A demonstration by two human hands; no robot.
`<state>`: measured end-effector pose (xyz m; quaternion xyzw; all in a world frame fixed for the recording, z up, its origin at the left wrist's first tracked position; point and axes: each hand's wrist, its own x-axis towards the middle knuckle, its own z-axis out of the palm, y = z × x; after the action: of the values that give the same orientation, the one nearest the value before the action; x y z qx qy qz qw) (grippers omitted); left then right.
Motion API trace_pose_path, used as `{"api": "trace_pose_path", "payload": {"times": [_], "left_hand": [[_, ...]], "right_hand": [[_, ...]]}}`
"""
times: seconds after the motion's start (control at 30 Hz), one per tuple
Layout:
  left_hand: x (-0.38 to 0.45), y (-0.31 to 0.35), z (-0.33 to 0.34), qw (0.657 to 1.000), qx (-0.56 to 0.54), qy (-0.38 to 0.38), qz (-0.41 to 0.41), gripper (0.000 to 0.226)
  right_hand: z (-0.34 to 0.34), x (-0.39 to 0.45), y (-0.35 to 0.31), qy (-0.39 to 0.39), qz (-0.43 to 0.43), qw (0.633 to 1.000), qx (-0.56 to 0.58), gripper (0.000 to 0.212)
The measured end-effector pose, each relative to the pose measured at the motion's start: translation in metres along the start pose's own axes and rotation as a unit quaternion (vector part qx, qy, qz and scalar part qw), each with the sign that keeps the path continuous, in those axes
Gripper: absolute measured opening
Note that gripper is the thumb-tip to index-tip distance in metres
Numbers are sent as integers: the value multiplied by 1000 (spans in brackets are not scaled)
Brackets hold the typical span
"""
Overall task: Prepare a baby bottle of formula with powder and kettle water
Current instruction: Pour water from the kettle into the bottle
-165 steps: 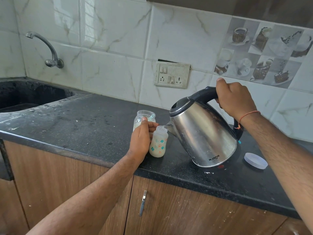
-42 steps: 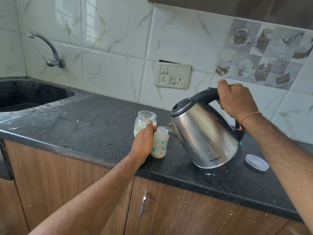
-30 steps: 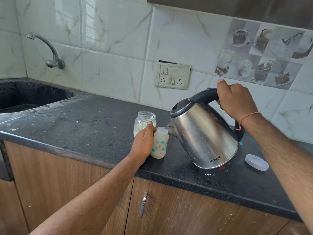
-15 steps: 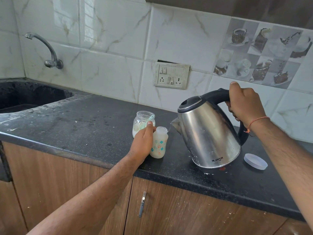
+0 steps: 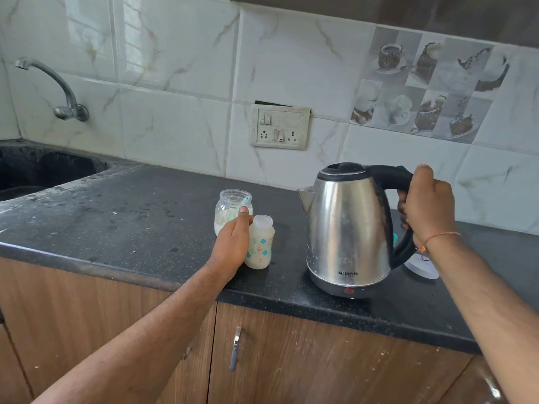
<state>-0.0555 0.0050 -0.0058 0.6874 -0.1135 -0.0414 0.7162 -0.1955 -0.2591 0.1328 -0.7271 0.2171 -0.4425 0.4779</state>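
Steel kettle upright on the dark bench, centre-right of frame, spout toward the bottle. Right hand has a closed grip round the black handle, likely to steady or move it. Left hand wraps the baby bottle at frame centre, fingers curled on its left side, probably to keep the light, uncapped bottle from tipping; contents look milky. Powder jar, open with a scoop inside, stands just behind. White lid lies partly hidden behind the right wrist.
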Motion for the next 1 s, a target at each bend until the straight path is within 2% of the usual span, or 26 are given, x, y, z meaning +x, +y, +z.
{"api": "trace_pose_path", "payload": {"times": [0.3, 0.4, 0.6, 0.8, 1.0], "left_hand": [[-3, 2, 0, 1000, 6, 4, -7, 49], [-3, 2, 0, 1000, 2, 6, -11, 50], [-3, 1, 1, 1000, -7, 11, -11, 48], [-5, 2, 3, 1000, -23, 11, -16, 42], [-1, -3, 0, 1000, -6, 7, -22, 51]], "right_hand": [[-15, -14, 45, 80, 56, 990, 102, 47], [-13, -11, 54, 87, 58, 988, 118, 56], [4, 8, 64, 88, 56, 990, 95, 72], [25, 23, 69, 72, 45, 993, 80, 74], [41, 38, 72, 72, 55, 993, 80, 74]]}}
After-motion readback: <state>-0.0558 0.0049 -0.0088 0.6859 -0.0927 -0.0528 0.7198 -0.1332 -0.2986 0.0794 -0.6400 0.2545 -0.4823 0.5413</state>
